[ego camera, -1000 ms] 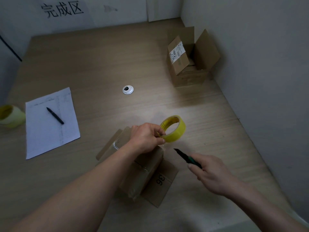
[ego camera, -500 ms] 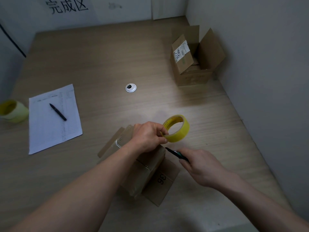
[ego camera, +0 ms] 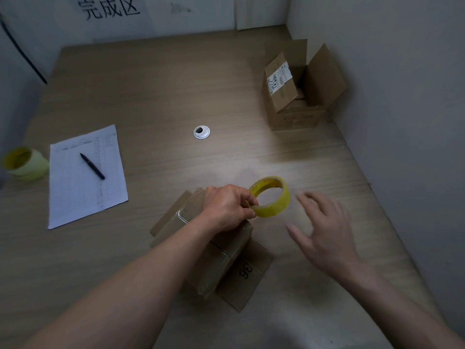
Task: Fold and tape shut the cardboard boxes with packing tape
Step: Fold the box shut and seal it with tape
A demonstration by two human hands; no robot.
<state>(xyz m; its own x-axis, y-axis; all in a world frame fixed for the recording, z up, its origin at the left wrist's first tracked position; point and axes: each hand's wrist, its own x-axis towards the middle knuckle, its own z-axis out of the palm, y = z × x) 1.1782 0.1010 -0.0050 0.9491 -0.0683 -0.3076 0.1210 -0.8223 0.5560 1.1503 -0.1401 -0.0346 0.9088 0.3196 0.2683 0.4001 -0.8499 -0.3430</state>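
Currently your left hand [ego camera: 227,207] pinches the yellow tape roll [ego camera: 271,196] with curled fingers, just above the near cardboard box [ego camera: 221,258] lying on the surface [ego camera: 156,96]. Your right hand [ego camera: 324,231] hovers beside the roll, fingers spread, holding nothing. A second box [ego camera: 299,89] stands open, well apart at far right.

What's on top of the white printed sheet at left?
A black pen lies diagonally on the white printed paper sheet; nothing else rests there. The print beneath the pen is covered, and the table lines are too faint to read.
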